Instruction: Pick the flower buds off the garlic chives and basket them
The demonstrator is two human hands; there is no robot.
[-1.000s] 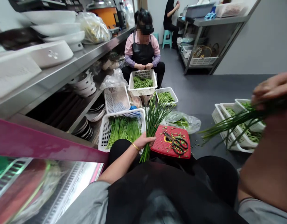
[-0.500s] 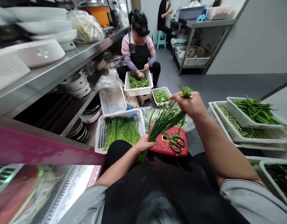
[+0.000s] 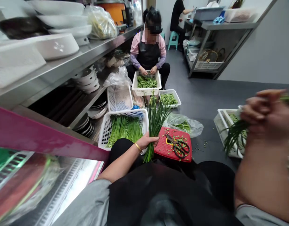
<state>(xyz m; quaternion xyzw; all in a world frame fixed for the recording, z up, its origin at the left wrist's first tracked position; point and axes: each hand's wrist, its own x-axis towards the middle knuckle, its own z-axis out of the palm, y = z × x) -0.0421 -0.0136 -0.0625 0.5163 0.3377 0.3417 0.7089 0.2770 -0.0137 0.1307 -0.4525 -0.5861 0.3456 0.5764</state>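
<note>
My left hand (image 3: 148, 141) is closed around the lower stems of a bunch of flowering chives (image 3: 156, 119), held upright with the buds at the top. Far out to the right, my right hand (image 3: 266, 110) is raised and blurred, its fingers wrapped around a smaller bunch of chives (image 3: 236, 133) whose green ends hang below the fist. Beside my left hand, black-handled scissors (image 3: 178, 146) lie on a red quilted stool seat (image 3: 163, 150) strewn with green bits. A white basket (image 3: 103, 133) full of cut chives (image 3: 125, 130) stands just behind my left hand.
A clear plastic bag (image 3: 195, 127) with greens lies beyond the seat. Ahead, a seated person (image 3: 149, 50) handles green beans in a white basket (image 3: 146, 91). Steel shelves (image 3: 88, 51) with dishes run along the left. More white baskets (image 3: 221, 125) stand at right, partly behind my right arm.
My right hand has moved from above the bunch far out to the right, with some chives in it. The bunch in my left hand has swung from leaning right to nearly upright.
</note>
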